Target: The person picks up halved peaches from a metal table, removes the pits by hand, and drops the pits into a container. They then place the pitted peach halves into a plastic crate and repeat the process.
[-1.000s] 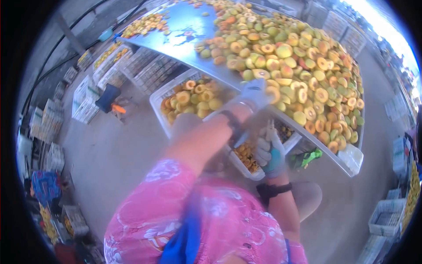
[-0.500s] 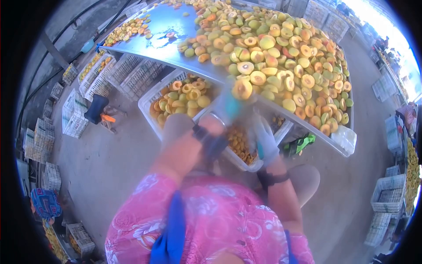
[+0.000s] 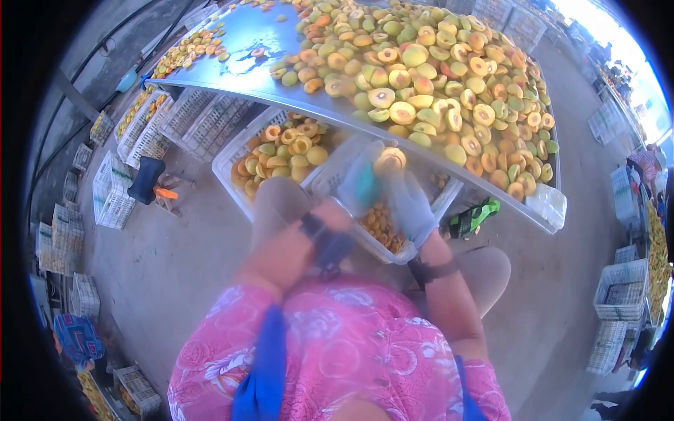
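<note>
The left hand [image 3: 361, 181] holds a halved fruit [image 3: 390, 161] beside the right hand [image 3: 412, 208], whose grip is too blurred to tell

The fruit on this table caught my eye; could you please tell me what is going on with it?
A seated person in gloves is handling it: the left hand seems to hold a fruit half, the right hand close by, though blur hides its grip. Below them, a crate holds small pieces. Many halves lie heaped on the table.
</note>
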Demonstrator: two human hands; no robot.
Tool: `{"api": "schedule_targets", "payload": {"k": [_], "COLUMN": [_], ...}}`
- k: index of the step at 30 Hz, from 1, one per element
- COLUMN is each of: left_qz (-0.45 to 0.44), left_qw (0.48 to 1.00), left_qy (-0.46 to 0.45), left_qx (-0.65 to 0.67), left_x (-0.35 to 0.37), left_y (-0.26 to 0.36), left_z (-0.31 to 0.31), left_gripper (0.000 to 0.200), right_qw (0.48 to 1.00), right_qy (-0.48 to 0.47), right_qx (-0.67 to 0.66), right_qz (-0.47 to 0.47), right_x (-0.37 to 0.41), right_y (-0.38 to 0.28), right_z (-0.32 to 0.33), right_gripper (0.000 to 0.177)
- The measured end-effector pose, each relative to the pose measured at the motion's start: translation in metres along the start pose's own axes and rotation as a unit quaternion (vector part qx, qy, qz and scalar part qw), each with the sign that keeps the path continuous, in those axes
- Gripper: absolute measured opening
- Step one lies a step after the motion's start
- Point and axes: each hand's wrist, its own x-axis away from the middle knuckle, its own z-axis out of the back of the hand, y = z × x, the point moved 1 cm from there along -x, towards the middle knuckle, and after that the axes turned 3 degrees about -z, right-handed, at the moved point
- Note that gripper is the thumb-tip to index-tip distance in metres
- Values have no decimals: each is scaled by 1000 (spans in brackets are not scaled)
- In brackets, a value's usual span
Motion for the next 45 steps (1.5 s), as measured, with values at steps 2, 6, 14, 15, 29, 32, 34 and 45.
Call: {"api": "schedule_targets", "payload": {"k": [2,6,14,15,29,32,34,45], "left_qz": [41,126,7,14,-2,145,169,60], "left_qw": [989,957,995,993,996,951,942,988], "left_qy": [26,62,34,26,68,106,85,81], "left_qx": [138,252,89,116,62,250,277,117], "left_x": [-1,8,9,9,9,7,8,13], "left_y": [4,26,40,41,42,39,42,39], "left_z": [-5,-18,-30,-30,-34,-32,-30,-34], "left_gripper": [32,32,36,36,34,32,32,31], "right_qw": [1000,998,999,999,997,998,998,981], "right_qy": [-10,15,-4,-3,-10,-16,-15,-96], "right_qx": [-13,37,-4,-3,31,41,36,-156], "right_qz": [13,51,52,53,65,53,53,-60], "right_x": [1,-10,-6,-7,1,2,2,12], "right_y": [1,16,18,22,6,7,11,2], "right_z": [0,-4,0,1,1,2,1,6], "right_gripper": [48,48,42,42,55,54,52,41]}}
